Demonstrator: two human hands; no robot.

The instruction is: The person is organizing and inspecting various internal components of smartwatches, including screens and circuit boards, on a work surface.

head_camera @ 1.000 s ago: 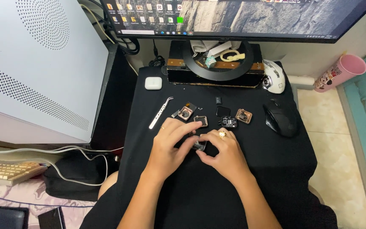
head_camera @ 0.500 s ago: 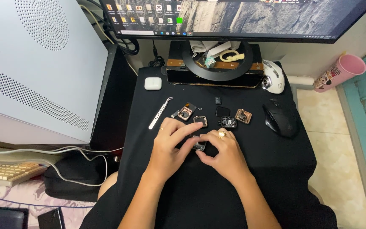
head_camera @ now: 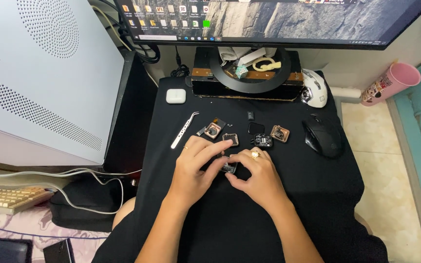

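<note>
1. Head view looks down on a table (head_camera: 288, 209) covered in black cloth, with both hands meeting near its middle.
2. Left hand (head_camera: 197, 163) lies palm down, fingers curled in, their tips pinching a small dark square part (head_camera: 228, 168) from the left.
3. Right hand (head_camera: 255, 175), with a gold ring on one finger, closes on the same part from the right; thumb and fingertips touch it, so the part sits between the two hands, just above the cloth.
4. Most of the part is hidden by the fingers, so its exact shape cannot be told.
5. Just beyond the hands lie more small pieces in a loose row: a copper-coloured square frame (head_camera: 214, 130), a smaller frame (head_camera: 230, 139), a dark module (head_camera: 263, 141) and another copper piece (head_camera: 279, 133).
6. Metal tweezers (head_camera: 184, 129) lie slanted to the left of that row, apart from the hands.
7. White earbud case (head_camera: 175, 96) sits farther back on the left.
8. Black mouse (head_camera: 323, 136) rests on the right side of the cloth, and a white mouse (head_camera: 314, 88) lies behind it, by the monitor stand (head_camera: 249, 73).
9. Pink cup (head_camera: 391, 83) lies on its side at the far right, off the cloth.
</note>
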